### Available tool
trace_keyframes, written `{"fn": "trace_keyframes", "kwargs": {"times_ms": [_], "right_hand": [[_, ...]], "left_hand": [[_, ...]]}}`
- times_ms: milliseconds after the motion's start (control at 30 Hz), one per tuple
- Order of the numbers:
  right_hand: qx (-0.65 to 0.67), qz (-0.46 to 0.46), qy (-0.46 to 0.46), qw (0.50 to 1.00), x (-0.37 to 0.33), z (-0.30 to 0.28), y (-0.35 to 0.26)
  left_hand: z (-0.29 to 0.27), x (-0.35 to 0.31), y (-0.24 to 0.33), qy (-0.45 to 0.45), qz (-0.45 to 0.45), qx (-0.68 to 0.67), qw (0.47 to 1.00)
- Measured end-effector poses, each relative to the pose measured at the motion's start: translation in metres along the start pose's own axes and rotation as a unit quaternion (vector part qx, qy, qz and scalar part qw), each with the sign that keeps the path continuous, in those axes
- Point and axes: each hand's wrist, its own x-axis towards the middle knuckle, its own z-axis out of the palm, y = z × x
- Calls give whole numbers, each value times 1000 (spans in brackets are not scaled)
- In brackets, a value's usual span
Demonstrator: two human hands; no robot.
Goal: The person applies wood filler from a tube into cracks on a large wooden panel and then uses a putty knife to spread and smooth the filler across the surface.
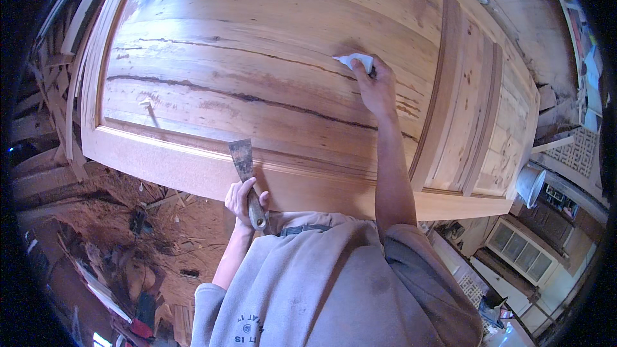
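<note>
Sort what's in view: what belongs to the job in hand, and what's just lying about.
In the job:
- panelled wooden door with dark cracks
- white nozzle bottle, in the right hand
- putty knife, in the left hand

Apparently lying about:
- wooden strips, left
- white bucket, right
- paned frame, lower right

Unclear: small pale piece on the door.

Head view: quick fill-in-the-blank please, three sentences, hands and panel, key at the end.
1. The right hand's grip is on a nozzled bottle coloured ____.
2. The left hand's grip is on a scraper, its blade pointing ____ from the person's top.
3. Long dark cracks run along a panel made of ____.

Missing words: white; away; wood.
</note>
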Motion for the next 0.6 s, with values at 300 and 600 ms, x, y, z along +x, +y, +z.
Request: {"fn": "trace_keyframes", "kwargs": {"times_ms": [300, 600], "right_hand": [[4, -2, -6, 1000, 2, 7, -17], [3, -21, -12, 1000, 8, 15, -20]], "left_hand": [[0, -2, -2, 8, 0, 2, 1000], [-1, -2, -2, 0, -4, 2, 1000]]}}
